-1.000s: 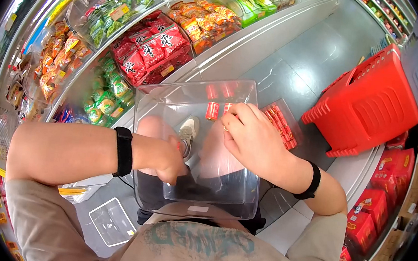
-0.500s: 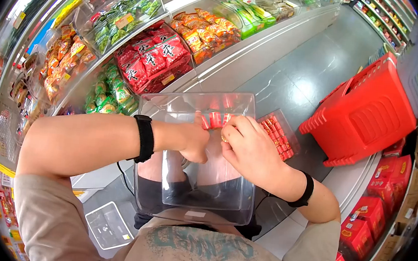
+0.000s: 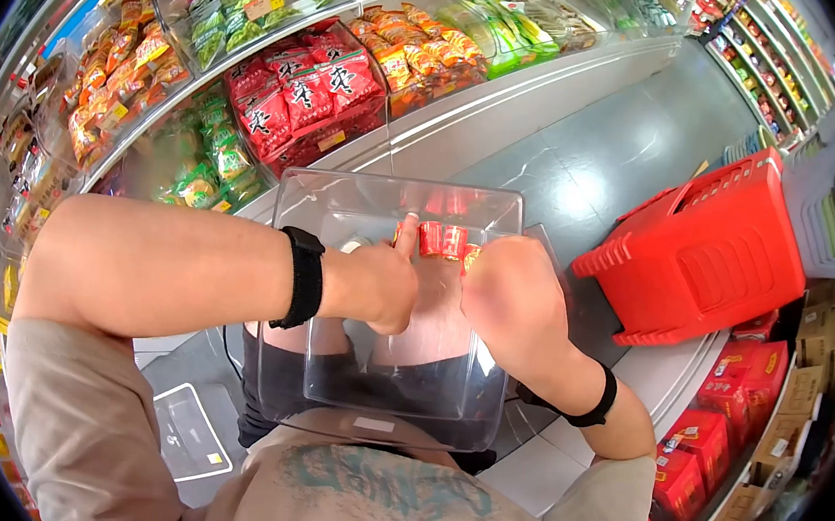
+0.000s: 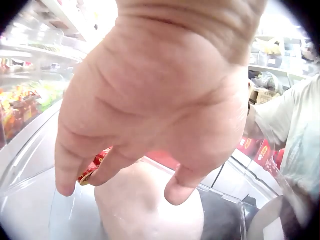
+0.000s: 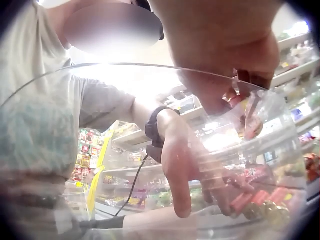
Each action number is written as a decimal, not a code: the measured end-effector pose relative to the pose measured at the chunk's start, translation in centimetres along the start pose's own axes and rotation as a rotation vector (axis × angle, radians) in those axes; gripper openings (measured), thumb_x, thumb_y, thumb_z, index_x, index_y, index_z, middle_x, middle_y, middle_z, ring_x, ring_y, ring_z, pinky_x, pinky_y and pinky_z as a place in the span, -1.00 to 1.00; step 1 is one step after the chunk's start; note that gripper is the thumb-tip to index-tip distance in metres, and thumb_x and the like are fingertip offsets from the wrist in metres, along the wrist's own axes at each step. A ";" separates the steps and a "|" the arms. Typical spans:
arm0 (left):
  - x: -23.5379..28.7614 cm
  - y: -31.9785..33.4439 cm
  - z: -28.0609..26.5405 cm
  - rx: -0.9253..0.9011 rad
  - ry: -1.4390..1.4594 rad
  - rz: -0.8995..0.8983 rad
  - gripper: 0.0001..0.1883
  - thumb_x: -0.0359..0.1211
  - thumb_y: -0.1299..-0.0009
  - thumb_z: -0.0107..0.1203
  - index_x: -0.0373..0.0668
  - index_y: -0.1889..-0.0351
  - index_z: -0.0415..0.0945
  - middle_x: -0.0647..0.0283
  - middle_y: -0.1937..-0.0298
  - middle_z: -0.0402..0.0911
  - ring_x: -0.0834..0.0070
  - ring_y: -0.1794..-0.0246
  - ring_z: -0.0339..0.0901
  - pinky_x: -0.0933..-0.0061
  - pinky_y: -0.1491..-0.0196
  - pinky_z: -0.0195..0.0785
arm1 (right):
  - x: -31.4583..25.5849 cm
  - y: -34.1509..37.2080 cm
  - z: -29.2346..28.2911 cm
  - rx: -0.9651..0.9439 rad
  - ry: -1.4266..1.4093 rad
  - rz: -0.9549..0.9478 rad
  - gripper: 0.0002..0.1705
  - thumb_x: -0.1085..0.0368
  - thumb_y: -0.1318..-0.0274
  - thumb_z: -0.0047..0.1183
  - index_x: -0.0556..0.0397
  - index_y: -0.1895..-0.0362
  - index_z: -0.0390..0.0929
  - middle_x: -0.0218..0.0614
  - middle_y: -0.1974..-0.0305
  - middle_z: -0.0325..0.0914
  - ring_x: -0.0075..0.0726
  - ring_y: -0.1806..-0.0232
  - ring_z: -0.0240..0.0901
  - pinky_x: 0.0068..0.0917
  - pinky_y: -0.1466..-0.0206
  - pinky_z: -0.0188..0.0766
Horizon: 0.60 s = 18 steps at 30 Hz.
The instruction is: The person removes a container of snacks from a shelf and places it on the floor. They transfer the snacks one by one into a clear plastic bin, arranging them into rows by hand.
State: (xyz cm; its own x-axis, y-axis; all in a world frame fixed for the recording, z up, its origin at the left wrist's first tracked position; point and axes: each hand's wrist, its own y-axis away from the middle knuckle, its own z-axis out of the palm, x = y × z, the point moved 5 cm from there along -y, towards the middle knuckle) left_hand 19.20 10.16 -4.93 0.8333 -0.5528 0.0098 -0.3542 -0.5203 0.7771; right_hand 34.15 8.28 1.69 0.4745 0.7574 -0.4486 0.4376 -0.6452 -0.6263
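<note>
Inside the clear bin [image 3: 400,181], left to right: left hand [image 3: 385,284] is up from its lower position a second ago, fingers apart, index at the row's left end; red rolls [image 3: 441,241] line the far side; right hand [image 3: 517,292], now tipped over, seemingly pinches an end roll [image 3: 471,258]. Judgement: row being aligned. Lettering: red bags [image 3: 301,94] read 枣; shirt print [image 3: 371,479] illegible.
</note>
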 end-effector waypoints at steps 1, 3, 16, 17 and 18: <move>0.0 0.1 0.0 -0.004 0.004 -0.001 -0.40 -0.24 -0.24 0.08 -0.58 -0.12 0.46 -0.66 -0.47 -0.34 -0.12 -0.16 0.54 0.18 -0.21 0.44 | -0.1 -0.1 0.0 -0.019 -0.004 -0.002 -0.69 0.53 0.12 0.25 0.14 0.20 0.51 -0.18 0.13 0.45 -0.08 0.19 0.48 -0.27 0.15 0.48; 0.1 0.3 -0.3 -0.010 0.007 -0.005 -0.40 -0.26 -0.24 0.06 -0.59 -0.13 0.45 -0.66 -0.47 -0.33 -0.14 -0.22 0.49 0.18 -0.22 0.44 | -0.2 0.1 0.2 -0.035 -0.014 0.071 -0.70 0.54 0.12 0.24 0.14 0.21 0.51 -0.17 0.13 0.45 -0.09 0.19 0.48 -0.28 0.15 0.48; -0.2 0.3 0.3 0.067 -0.017 -0.043 -0.30 -0.23 -0.29 0.08 -0.48 -0.34 0.29 -0.38 -0.56 -0.24 -0.01 -0.43 0.29 0.21 -0.33 0.33 | -1.0 -0.5 0.1 -0.073 0.093 0.131 -0.78 0.44 -0.07 0.23 0.18 0.19 0.51 -0.15 0.12 0.42 -0.07 0.17 0.47 -0.28 0.11 0.46; -0.4 0.5 0.0 0.063 0.008 -0.017 -0.30 -0.21 -0.30 0.10 -0.44 -0.36 0.28 -0.35 -0.55 -0.17 0.00 -0.41 0.32 0.20 -0.32 0.34 | -1.0 -0.6 0.1 -0.062 0.091 0.116 -0.79 0.43 -0.08 0.23 0.18 0.19 0.51 -0.15 0.12 0.42 -0.06 0.17 0.47 -0.28 0.11 0.46; -0.5 0.9 -0.7 0.061 0.029 0.010 -0.29 -0.19 -0.32 0.11 -0.40 -0.38 0.27 -0.33 -0.55 -0.11 0.00 -0.39 0.34 0.20 -0.31 0.34 | -0.9 -0.7 0.1 -0.049 0.092 0.102 -0.79 0.43 -0.09 0.23 0.18 0.19 0.51 -0.14 0.12 0.42 -0.06 0.17 0.47 -0.28 0.11 0.46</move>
State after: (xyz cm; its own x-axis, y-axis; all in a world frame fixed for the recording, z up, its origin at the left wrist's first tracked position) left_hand 18.73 10.42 -3.85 0.8413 -0.5393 0.0361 -0.3868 -0.5541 0.7371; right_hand 33.37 8.04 2.47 0.5853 0.6766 -0.4467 0.4194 -0.7242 -0.5474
